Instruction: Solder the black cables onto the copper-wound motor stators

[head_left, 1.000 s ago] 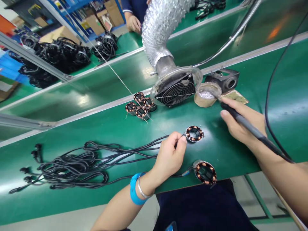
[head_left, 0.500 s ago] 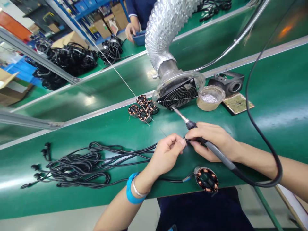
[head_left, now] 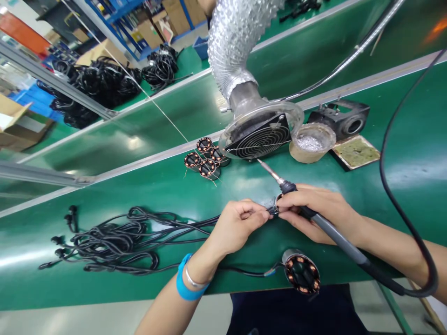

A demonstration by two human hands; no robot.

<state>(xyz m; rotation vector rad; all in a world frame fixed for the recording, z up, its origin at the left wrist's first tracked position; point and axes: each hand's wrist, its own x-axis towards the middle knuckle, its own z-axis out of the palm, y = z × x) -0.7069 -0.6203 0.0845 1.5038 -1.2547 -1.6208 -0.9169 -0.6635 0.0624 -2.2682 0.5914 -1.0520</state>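
Observation:
My left hand pinches thin dark wire ends between thumb and fingertips. It wears a blue wristband and a silver bangle. My right hand is closed round a soldering iron, whose bare tip points up and left towards the fan. Its thumb and finger also grip a small piece with a round metal rim, mostly hidden by the fingers. Below the hands sits a stator with copper windings, joined to a black cable by coloured wires.
Several black cables lie coiled at left. Several small stators stand behind my hands. A fume extractor fan hangs from a silver duct. Right of it are a solder cup, a yellowish pad and an iron holder.
Both hands have shifted slightly; the right hand and the iron moved right and down. A round metal rim now shows at the right fingertips. The co-worker's hand has left the blue tray behind.

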